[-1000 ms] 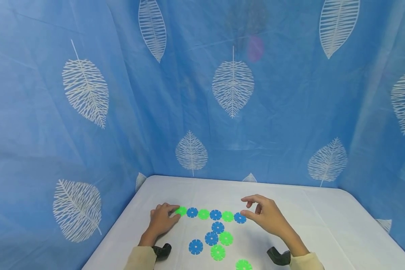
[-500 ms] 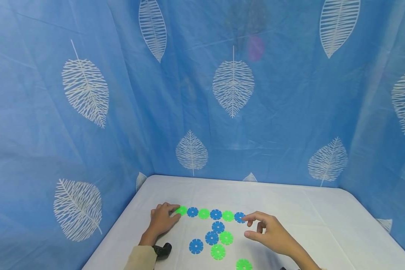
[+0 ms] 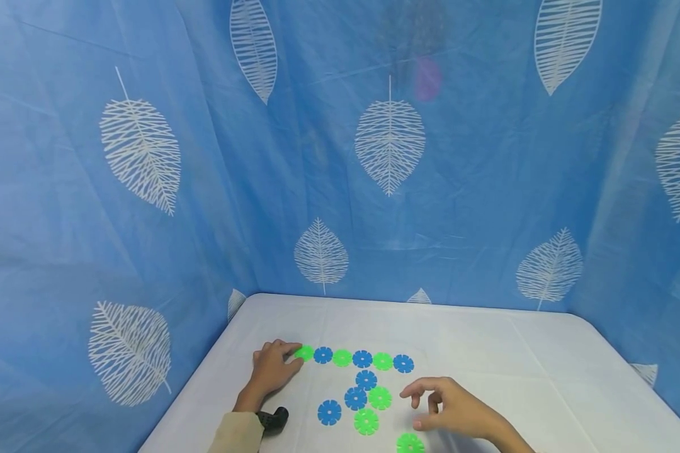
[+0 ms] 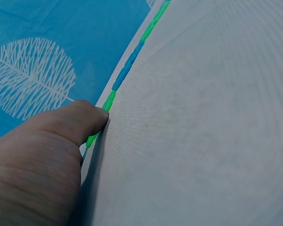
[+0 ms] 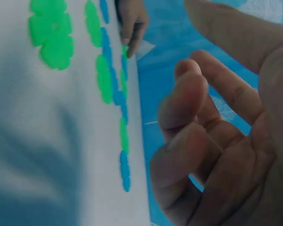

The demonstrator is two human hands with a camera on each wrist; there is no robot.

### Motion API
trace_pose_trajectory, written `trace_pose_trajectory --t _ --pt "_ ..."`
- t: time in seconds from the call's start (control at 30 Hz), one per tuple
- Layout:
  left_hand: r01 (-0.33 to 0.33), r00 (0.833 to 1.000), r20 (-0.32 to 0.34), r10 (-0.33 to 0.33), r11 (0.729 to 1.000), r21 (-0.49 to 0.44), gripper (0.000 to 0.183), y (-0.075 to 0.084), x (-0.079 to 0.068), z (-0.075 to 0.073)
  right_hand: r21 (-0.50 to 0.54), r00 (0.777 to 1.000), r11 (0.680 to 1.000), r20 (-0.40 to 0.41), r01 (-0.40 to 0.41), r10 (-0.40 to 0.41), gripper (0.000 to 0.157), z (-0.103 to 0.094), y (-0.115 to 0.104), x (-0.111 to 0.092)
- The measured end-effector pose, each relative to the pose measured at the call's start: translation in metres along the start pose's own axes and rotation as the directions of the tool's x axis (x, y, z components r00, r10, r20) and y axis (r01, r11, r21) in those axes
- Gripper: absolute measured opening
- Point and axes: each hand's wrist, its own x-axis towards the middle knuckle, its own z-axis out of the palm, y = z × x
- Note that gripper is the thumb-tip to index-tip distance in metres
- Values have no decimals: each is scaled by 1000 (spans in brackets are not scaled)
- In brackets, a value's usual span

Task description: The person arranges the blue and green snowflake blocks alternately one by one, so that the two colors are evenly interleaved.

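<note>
A row of notched plastic discs, alternately green and blue, lies across the white table. At its left end my left hand [image 3: 273,367] pinches the edge of a green notched disc [image 3: 306,353] between thumb and index finger; the thumb partly covers that disc in the left wrist view. A blue notched disc [image 3: 403,363] forms the right end. Nearer to me, my right hand [image 3: 450,406] hovers over the table with loosely bent fingers and nothing between them. The closest pieces to it are a green disc [image 3: 380,397] and another green disc [image 3: 410,443] at the bottom edge.
Between the row and me lie more loose discs, among them a blue disc [image 3: 329,412], a second blue disc [image 3: 355,398] and a green disc [image 3: 366,421]. A blue curtain [image 3: 459,189] with white leaf prints hangs behind the white table [image 3: 515,365].
My right hand has drawn back from the blue disc at the row's right end, toward me. The left hand stays at the green disc, and the discs look unmoved.
</note>
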Motion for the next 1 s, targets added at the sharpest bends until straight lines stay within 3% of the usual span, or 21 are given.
trace_pose_trajectory --t 0.27,0.53,0.83,1.0 --pt "6 1000 2 -7 1000 8 35 0 1 0 83 984 993 152 78 -90 35 5 15 3" --pt "12 1000 7 -12 1000 0 35 1 -1 -1 59 981 998 190 26 -37 36 11 22 3" --pt "5 1000 8 -5 1000 7 36 0 -1 -1 41 970 998 235 57 -65 34 13 27 4" --pt "3 1000 10 -3 1000 8 36 -1 0 0 -23 973 998 225 55 -49 36 14 27 4"
